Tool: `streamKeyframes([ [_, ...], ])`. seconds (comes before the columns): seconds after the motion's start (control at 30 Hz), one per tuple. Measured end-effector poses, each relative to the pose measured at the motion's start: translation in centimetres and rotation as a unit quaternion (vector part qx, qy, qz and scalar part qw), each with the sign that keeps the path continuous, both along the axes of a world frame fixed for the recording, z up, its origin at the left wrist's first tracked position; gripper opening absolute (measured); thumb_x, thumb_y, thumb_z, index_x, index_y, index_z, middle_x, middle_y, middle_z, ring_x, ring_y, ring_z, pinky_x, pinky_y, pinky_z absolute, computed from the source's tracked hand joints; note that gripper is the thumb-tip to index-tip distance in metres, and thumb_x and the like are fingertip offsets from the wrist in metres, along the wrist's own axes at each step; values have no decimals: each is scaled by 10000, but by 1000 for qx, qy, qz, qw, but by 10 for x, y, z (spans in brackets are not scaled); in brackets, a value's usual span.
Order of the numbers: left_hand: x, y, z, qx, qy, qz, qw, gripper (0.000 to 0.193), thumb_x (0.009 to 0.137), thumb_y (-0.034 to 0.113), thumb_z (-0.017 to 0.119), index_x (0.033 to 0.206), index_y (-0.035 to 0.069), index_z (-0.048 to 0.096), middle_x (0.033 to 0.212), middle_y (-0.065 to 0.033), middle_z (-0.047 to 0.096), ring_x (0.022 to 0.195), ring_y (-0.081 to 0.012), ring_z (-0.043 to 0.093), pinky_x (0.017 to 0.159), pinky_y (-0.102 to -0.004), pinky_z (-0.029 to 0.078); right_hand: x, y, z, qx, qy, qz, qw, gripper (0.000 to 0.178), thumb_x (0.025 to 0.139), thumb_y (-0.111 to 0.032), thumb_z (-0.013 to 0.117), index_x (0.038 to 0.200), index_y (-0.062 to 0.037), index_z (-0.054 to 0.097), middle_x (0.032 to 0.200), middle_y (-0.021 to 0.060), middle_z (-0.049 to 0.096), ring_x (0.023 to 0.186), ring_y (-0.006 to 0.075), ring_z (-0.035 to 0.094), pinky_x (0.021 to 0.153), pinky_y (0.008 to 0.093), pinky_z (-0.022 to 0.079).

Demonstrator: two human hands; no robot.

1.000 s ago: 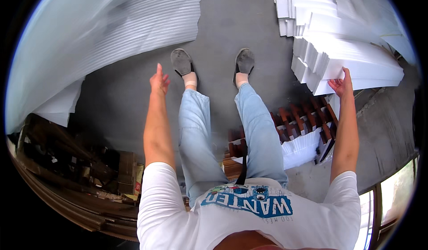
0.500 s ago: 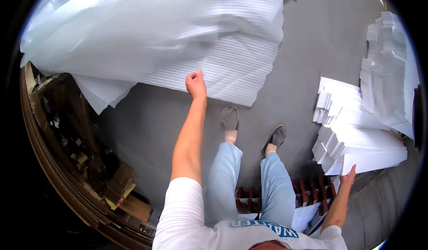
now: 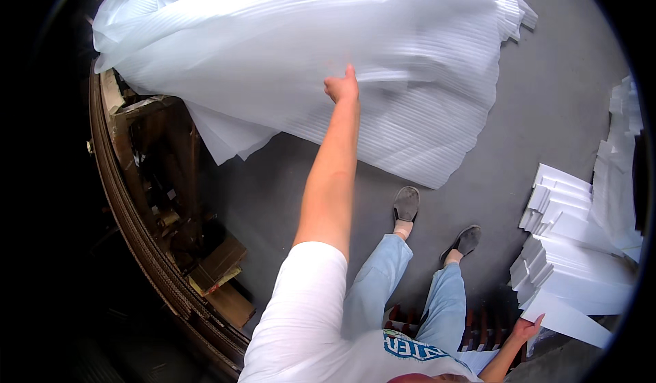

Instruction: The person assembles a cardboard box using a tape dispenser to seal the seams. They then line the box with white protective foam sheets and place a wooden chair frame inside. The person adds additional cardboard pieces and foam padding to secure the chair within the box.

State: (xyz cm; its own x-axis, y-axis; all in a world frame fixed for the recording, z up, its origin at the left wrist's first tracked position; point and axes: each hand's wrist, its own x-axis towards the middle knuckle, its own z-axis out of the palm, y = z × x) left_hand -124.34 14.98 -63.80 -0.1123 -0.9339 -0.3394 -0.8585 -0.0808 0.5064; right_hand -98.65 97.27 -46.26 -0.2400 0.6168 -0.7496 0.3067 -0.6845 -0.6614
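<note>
My left hand point(image 3: 342, 86) reaches forward over a wide pile of white, ribbed, translucent foam sheets point(image 3: 417, 130). Its thumb stands up and the fingers are curled; whether anything thin is between them is hidden. Far to the right, my right hand point(image 3: 529, 327) grips the near corner of a white foam sheet point(image 3: 567, 319). This flat piece sticks out at an angle from a stack of white foam sheets point(image 3: 570, 270), whose left edges are staggered.
More white foam point(image 3: 615, 185) stands behind the stack at the right rim. A cardboard box point(image 3: 217, 265) and brown boards point(image 3: 147, 246) line the left side. Dark red slatted pieces point(image 3: 482, 332) lie below my legs. The foam pile's front edge hangs near my shoes point(image 3: 406, 204) on the grey floor.
My left arm has stretched farther forward over the foam pile. The sheet in my right hand has swung out from the stack toward me. The whole view has shifted.
</note>
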Motion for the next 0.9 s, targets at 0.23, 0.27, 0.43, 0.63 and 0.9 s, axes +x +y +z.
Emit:
streamKeyframes([
  [0.23, 208, 125, -80, 315, -60, 302, 898, 1156, 699, 469, 828, 1438, -73, 125, 1486, -263, 311, 1309, -377, 424, 1065, -576, 324, -61, -76, -1, -146, 166, 136, 966, 405, 959, -191, 574, 1321, -24, 507, 1363, 105, 533, 1241, 244, 501, 1088, 403, 376],
  [0.27, 251, 127, -101, 290, -50, 292, 910, 1171, 691, 471, 834, 1444, -66, 116, 1497, -260, 294, 1320, -364, 417, 1083, -580, 294, -77, -99, -5, -168, 186, 148, 957, 399, 957, -182, 573, 1319, -25, 509, 1368, 100, 530, 1242, 240, 499, 1088, 402, 376],
  [0.43, 225, 163, -142, 283, 184, 290, 896, 512, 789, 259, 789, 1128, -21, 526, 1080, -123, 621, 967, -233, 603, 856, -431, 457, -100, -174, 44, -150, 247, 143, 947, 407, 937, -147, 595, 1311, -11, 508, 1386, 112, 507, 1259, 250, 474, 1109, 435, 350],
  [0.63, 196, 142, -67, 259, 268, 264, 890, 126, 862, 83, 671, 937, -2, 615, 863, -64, 637, 758, -170, 600, 651, -349, 498, -150, -240, 118, -176, 353, 168, 903, 418, 903, -110, 627, 1290, 0, 515, 1346, 124, 528, 1228, 270, 488, 1094, 437, 360],
  [0.9, 168, 106, 167, 253, 282, 237, 895, 241, 797, -23, 558, 1033, -26, 511, 908, -146, 575, 728, -303, 642, 570, -483, 593, -202, -319, 239, -63, 390, 232, 889, 340, 936, -151, 601, 1233, 9, 559, 1263, 116, 591, 1135, 238, 561, 1050, 408, 426],
])
